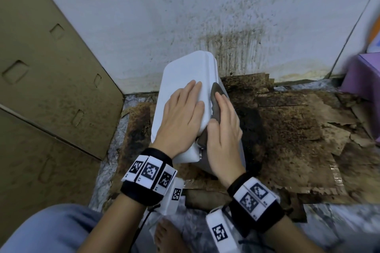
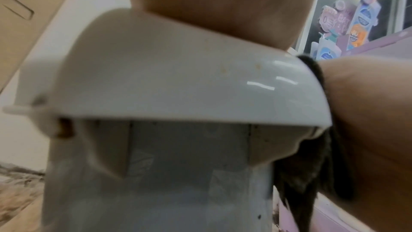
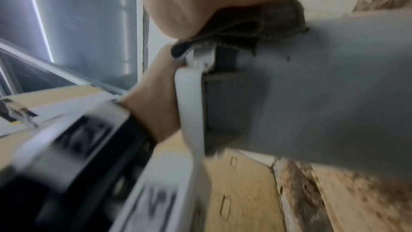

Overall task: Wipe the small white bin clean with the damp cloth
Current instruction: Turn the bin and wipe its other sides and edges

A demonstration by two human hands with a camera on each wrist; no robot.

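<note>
Stained cardboard floor point(image 1: 287, 125), mouldy wall point(image 1: 236, 47). We rest our flat left hand point(image 1: 181, 117) on the white bin's lid point(image 1: 185, 74); our right hand point(image 1: 224, 129) presses the dark cloth point(image 1: 216, 104) to its side, fingers straight.

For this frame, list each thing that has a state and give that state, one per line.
bin: lid closed, standing on stained cardboard by the wall
cloth: dark, pressed against the bin's right side under the lid edge
left hand: flat on the lid, fingers straight
right hand: fingers straight, pressing the cloth to the bin
cardboard: dark-stained, torn
wall: speckled with grime
</note>
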